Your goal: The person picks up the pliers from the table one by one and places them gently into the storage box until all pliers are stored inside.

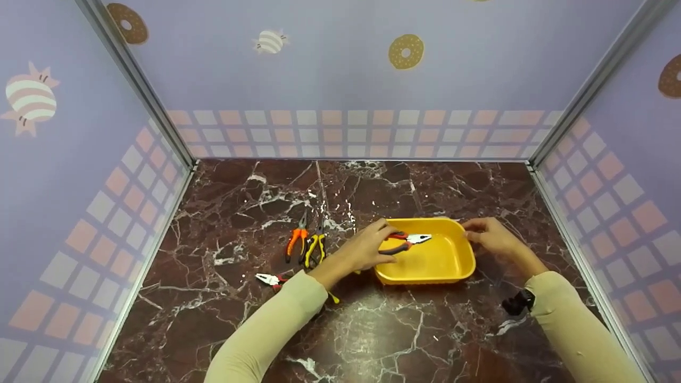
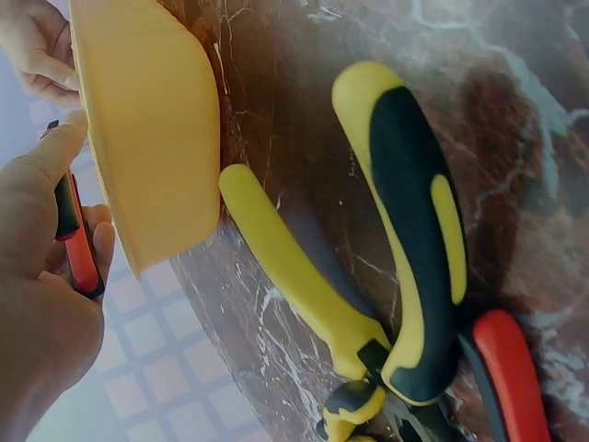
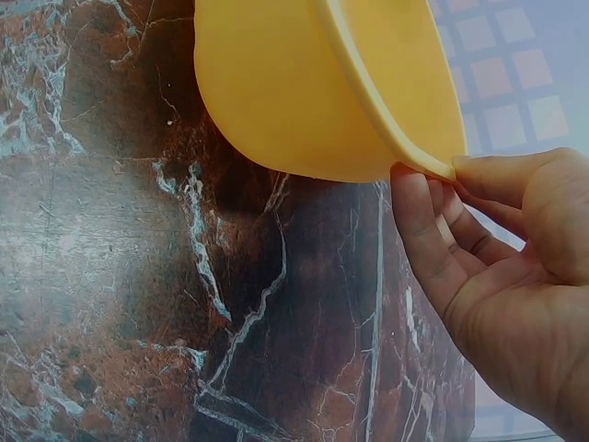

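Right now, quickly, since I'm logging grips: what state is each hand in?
Left hand: closed, holding pliers.
Right hand: closed, pinching the tub at its rim.

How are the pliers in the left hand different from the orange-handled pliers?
The red-and-black pliers are in the left hand; the orange-handled pliers lie on the table. The red-and-black pliers have a broad, pale nose pointing right; the orange-handled pliers have a slim, darker nose pointing away. Both have metal noses and two handles.
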`<action>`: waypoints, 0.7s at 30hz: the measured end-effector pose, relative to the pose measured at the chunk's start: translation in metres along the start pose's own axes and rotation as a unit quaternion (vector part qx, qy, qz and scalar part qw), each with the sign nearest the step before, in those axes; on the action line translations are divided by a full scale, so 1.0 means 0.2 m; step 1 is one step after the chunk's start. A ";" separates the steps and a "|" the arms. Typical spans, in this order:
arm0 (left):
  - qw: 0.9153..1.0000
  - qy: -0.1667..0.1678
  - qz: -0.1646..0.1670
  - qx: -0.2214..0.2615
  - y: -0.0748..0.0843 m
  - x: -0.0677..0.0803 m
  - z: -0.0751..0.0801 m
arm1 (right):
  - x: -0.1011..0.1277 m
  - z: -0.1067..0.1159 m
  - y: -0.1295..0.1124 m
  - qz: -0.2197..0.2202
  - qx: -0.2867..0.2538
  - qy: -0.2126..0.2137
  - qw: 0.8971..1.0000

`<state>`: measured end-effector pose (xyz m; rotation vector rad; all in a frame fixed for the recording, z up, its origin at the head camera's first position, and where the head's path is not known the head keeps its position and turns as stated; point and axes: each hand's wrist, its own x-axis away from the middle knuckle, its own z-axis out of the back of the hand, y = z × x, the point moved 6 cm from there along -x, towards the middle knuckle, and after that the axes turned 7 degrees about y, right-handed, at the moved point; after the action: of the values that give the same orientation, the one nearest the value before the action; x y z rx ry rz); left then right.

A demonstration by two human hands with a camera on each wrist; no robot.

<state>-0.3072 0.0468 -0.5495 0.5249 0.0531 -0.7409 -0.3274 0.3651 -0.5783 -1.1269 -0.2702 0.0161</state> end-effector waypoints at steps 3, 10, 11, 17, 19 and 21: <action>1.000 0.000 -0.002 0.001 0.01 -0.01 -0.01 | 0.00 0.00 0.00 0.000 -0.006 -0.001 1.000; 1.000 -0.003 -0.003 0.003 0.02 -0.04 -0.05 | 0.01 -0.01 -0.01 0.004 -0.002 0.000 1.000; 1.000 -0.002 -0.006 0.002 0.03 -0.04 -0.06 | 0.01 0.00 -0.01 0.003 0.000 -0.001 1.000; 1.000 -0.002 -0.013 0.005 0.06 -0.05 -0.10 | 0.00 0.00 0.00 0.002 0.002 -0.004 1.000; 1.000 -0.006 -0.010 0.005 0.07 -0.05 -0.12 | 0.00 0.00 0.00 0.002 -0.001 -0.004 1.000; 1.000 -0.011 -0.012 0.003 0.07 -0.06 -0.13 | 0.00 0.00 0.00 0.001 -0.009 -0.006 1.000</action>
<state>-0.3023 0.0756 -0.5634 0.5232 0.0372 -0.7702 -0.3269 0.3645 -0.5789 -1.1446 -0.2806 0.0214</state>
